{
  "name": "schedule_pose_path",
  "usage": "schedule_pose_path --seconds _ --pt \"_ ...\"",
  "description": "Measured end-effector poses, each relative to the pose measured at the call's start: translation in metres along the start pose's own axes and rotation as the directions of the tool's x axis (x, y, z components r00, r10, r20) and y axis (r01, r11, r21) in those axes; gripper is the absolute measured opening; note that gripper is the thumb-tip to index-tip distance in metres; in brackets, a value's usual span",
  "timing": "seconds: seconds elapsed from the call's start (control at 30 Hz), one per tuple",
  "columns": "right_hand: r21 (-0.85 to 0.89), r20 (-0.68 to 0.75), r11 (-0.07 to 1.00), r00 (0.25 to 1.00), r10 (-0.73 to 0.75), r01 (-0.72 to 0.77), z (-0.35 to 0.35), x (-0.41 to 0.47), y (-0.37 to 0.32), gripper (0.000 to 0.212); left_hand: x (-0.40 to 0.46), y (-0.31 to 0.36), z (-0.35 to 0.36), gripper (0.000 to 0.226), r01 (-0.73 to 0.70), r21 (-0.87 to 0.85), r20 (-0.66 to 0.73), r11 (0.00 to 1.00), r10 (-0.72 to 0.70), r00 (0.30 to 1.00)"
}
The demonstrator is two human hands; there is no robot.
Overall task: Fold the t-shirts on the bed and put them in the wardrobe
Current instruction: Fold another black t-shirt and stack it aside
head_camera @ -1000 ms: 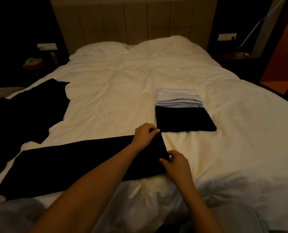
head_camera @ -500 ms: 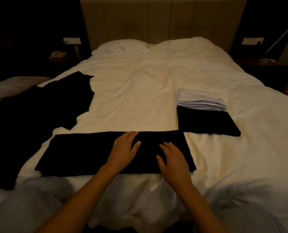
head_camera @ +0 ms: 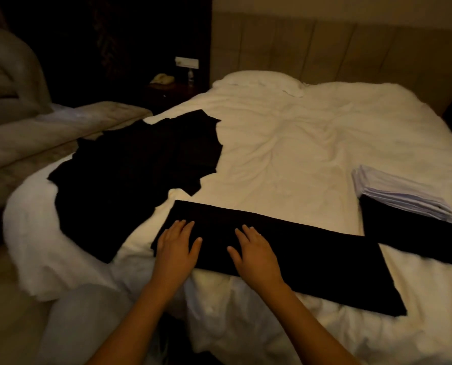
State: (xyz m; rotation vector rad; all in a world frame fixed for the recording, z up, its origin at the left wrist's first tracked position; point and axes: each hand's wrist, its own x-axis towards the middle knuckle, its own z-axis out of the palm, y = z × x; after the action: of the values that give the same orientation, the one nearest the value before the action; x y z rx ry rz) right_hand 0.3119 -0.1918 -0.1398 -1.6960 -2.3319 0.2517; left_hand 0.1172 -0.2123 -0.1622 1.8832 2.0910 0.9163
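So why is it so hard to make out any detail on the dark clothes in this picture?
Head view: the room is dim and warm-lit, so the long black t-shirt under the hands, left and right, shows as flat black with no visible creases; the unfolded black t-shirts likewise; the white duvet shows its wrinkles; edges look soft and the wide lens bends the bed.

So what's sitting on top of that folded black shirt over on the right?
A stack of folded white shirts rests on the folded black shirt's far end. Whatever lies beneath them is hidden.
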Motion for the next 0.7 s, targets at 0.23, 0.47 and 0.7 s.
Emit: schedule_pose_path --seconds 0.23,0.47,0.7 --pt "0.065 0.084 0.995 0.993 -0.079 0.074 0.009 0.080 -0.056 0.058 0.004 -0.040 -0.022 0.045 0.295 -0.233 -0.071 0.927 -0.318 0.945" --pt "0.063 0.095 0.996 0.994 -0.062 0.056 0.022 0.144 -0.090 0.055 0.009 -0.059 -0.028 0.027 0.482 -0.584 0.150 0.653 -0.497 0.855" --pt "0.108 0.133 0.991 0.986 -0.096 0.082 0.034 0.171 -0.100 0.037 0.009 -0.064 -0.038 0.013 0.588 -0.748 0.400 0.307 -0.498 0.769"
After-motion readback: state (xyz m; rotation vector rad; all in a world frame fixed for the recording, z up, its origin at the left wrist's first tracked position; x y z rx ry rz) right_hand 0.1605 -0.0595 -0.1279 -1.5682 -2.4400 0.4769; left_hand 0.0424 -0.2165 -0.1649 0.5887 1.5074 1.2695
